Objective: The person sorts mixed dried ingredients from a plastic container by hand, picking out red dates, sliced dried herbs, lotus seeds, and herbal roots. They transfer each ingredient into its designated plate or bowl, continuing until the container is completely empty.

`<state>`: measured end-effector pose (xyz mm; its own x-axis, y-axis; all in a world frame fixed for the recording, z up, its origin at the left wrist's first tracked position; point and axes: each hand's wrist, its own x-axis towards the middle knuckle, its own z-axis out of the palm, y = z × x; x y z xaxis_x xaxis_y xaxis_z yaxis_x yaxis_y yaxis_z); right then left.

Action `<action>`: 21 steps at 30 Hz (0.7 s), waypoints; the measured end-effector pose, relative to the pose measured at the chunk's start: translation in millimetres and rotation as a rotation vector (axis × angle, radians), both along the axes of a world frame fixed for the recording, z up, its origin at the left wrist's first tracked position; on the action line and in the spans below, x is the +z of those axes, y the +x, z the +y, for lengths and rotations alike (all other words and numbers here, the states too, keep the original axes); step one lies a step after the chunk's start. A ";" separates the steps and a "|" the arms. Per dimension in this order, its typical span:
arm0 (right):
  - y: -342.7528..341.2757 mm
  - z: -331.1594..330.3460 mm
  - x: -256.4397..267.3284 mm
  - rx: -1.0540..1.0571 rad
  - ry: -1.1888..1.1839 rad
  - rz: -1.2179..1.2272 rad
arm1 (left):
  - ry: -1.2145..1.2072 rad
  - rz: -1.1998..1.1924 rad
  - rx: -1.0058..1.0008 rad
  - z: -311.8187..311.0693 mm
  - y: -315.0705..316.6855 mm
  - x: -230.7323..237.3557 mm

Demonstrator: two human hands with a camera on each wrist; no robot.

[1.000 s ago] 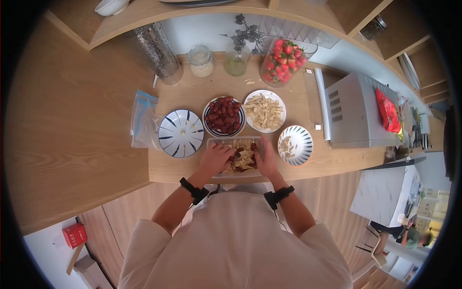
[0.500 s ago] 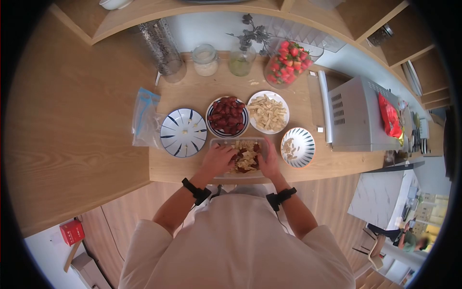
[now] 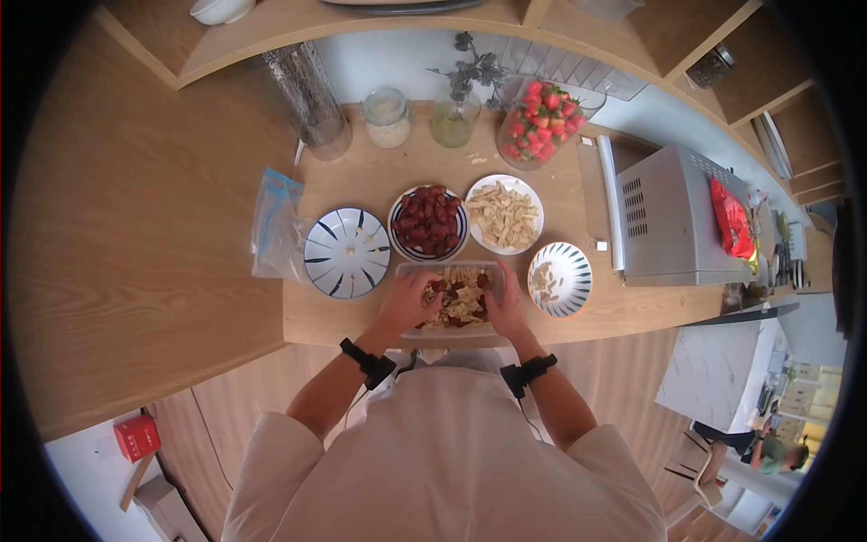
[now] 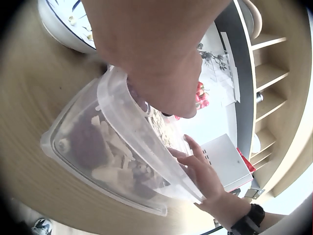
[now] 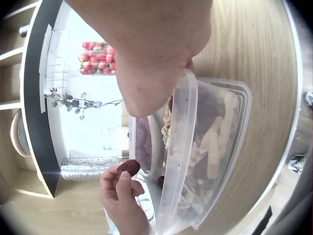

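Note:
My left hand is over the left part of a clear plastic box that holds pale dried pieces and red dates. In the right wrist view the left hand pinches a red date between thumb and fingers. My right hand holds the box's right wall, also seen in the left wrist view, where the right hand lies at the rim. Behind the box stand a plate of red dates and a plate of pale pieces.
A striped plate with a few bits and a zip bag lie left. On the right are a striped bowl and a grey appliance. Jars, a vase and a strawberry container stand at the back.
My left hand has shifted slightly left, and its fingers have risen from among the box's contents. The right hand keeps its place at the box wall.

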<state>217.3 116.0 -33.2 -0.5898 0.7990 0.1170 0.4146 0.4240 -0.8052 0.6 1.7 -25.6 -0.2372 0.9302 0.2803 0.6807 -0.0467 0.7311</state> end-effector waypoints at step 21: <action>1.9 -1.0 -4.9 0.010 0.015 0.017 | 0.053 0.125 0.405 39.3 -24.5 -5.9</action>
